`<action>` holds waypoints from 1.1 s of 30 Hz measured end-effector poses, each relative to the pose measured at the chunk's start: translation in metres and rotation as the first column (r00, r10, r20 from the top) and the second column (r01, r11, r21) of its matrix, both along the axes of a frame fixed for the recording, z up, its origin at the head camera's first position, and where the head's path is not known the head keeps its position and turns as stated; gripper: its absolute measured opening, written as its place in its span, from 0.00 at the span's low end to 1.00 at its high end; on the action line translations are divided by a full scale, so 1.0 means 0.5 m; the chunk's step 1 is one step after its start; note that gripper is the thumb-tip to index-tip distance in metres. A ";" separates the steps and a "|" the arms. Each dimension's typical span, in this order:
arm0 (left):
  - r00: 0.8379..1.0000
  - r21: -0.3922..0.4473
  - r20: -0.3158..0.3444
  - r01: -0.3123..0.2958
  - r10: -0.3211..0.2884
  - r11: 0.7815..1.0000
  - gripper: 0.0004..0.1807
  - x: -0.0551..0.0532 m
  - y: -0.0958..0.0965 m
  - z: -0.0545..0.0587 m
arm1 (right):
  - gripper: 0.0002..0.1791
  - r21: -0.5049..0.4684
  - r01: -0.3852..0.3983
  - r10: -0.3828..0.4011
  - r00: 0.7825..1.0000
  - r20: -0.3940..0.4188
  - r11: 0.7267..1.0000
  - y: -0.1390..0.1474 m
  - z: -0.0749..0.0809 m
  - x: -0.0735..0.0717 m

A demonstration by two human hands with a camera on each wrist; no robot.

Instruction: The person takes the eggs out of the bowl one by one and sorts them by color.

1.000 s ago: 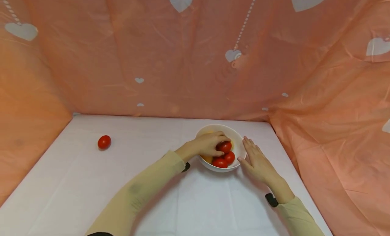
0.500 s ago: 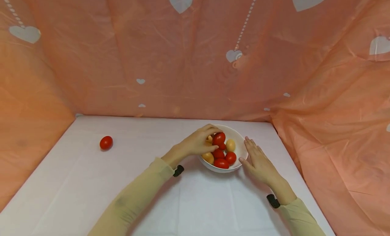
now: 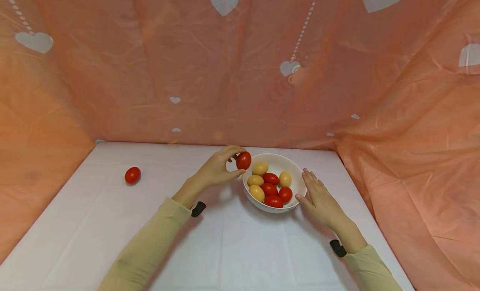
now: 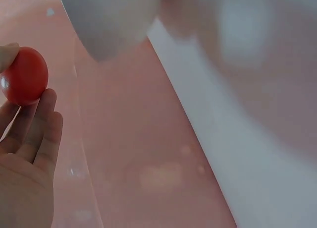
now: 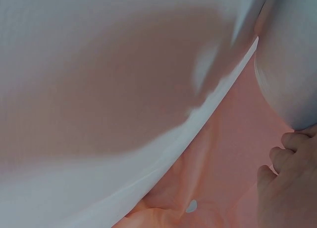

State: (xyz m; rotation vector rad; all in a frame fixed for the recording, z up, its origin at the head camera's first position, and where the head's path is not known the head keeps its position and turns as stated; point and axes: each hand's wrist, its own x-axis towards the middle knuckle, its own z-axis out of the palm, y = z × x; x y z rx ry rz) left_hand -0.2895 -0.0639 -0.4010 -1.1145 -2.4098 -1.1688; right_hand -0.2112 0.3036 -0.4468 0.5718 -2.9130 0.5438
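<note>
My left hand pinches a red oval tomato between thumb and fingers at the left rim of a white bowl. In the left wrist view that tomato is glossy and smooth, and the hand's other fingers reach out under it. Inside the bowl lie several red tomatoes and several pale yellow oval pieces. My right hand rests with extended fingers against the bowl's right side; in the right wrist view, the hand's fingers are partly seen beside the bowl.
Another red tomato lies alone on the white tablecloth toward the left. Orange-pink curtains with white hearts hang behind the table and at both sides.
My left hand has lifted a red tomato out of the bowl and moved left to its rim, uncovering the pieces inside. My right hand stays at the bowl's right side.
</note>
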 end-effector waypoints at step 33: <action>0.948 -0.354 0.063 -0.270 0.311 0.895 0.28 0.002 -0.361 -0.011 | 0.44 0.005 0.002 -0.002 1.000 0.006 1.000 -0.004 0.003 0.002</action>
